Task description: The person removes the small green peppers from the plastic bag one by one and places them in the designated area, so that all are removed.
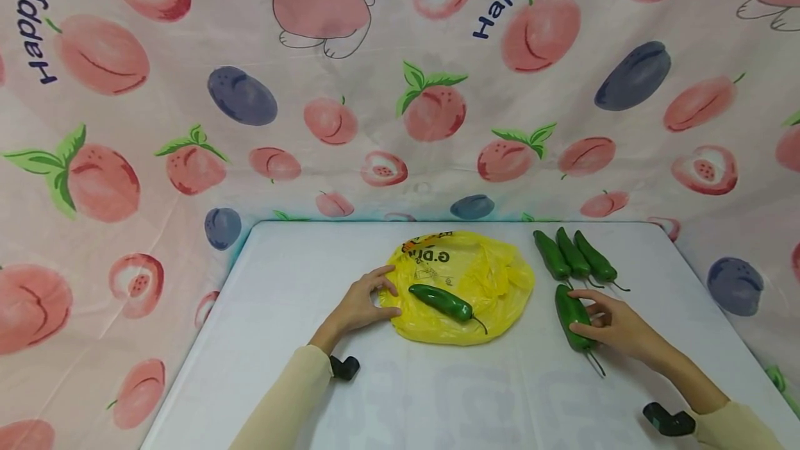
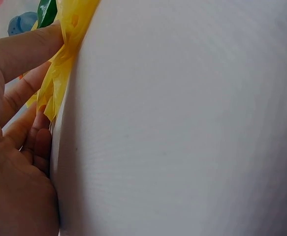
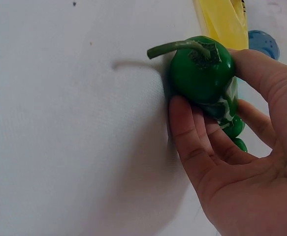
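Observation:
A yellow plastic bag lies flat on the white table, and one green chili pepper rests on top of it. My left hand touches the bag's left edge, thumb and fingers spread apart; in the left wrist view the thumb lies against the crumpled yellow plastic. To the right of the bag, my right hand grips another green chili pepper between thumb and fingers. The right wrist view shows this pepper stem end first, close to the table.
Three more green chili peppers lie side by side at the table's back right, just beyond the right hand. Behind the white table hangs a fruit-printed cloth. Dark wrist devices stick out beside both sleeves.

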The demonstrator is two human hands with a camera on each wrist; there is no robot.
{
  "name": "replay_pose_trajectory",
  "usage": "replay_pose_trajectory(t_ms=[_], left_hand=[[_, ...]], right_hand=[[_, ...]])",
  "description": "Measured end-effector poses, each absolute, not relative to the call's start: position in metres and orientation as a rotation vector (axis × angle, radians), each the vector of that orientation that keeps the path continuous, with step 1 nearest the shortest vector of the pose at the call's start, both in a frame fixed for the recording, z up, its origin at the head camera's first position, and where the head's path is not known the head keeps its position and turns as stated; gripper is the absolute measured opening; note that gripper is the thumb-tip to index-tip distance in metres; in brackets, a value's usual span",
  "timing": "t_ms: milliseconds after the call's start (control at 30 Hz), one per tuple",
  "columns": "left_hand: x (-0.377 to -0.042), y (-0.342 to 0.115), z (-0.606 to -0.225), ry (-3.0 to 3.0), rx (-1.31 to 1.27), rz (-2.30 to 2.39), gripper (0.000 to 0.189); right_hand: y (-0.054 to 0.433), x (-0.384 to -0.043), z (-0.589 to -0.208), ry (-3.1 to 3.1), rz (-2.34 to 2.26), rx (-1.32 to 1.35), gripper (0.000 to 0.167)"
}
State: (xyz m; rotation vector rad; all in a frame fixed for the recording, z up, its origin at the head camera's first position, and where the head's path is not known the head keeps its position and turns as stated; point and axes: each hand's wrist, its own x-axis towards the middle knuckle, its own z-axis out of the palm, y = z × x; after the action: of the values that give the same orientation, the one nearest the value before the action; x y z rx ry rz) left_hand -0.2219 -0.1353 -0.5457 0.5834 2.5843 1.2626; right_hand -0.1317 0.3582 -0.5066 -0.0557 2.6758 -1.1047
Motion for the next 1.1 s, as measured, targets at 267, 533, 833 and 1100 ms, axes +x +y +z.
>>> replay_pose_trajectory(t_ms=[267, 533, 833, 1100], left_hand=[[-0.223, -0.135, -0.546, 2.578, 0.592, 1.276, 0.026], [-0.221, -0.135, -0.547, 2.576, 0.561, 1.276, 0.026], [-0.221, -0.135, -0.55, 2.585, 0.549, 1.276, 0.027], [-0.222, -0.135, -0.549, 2.589, 0.567, 1.271, 0.027]], right_hand=[[0.359, -0.131, -0.504, 2.669, -1.101, -0.063, 0.071], [0.358, -0.133, -0.498, 2.645, -1.07, -0.081, 0.071], [0.363, -0.133, -0.489, 2.614, -1.022, -0.167, 0.074], [0.366, -0.133, -0.474, 2.555, -1.016, -0.142, 0.081]])
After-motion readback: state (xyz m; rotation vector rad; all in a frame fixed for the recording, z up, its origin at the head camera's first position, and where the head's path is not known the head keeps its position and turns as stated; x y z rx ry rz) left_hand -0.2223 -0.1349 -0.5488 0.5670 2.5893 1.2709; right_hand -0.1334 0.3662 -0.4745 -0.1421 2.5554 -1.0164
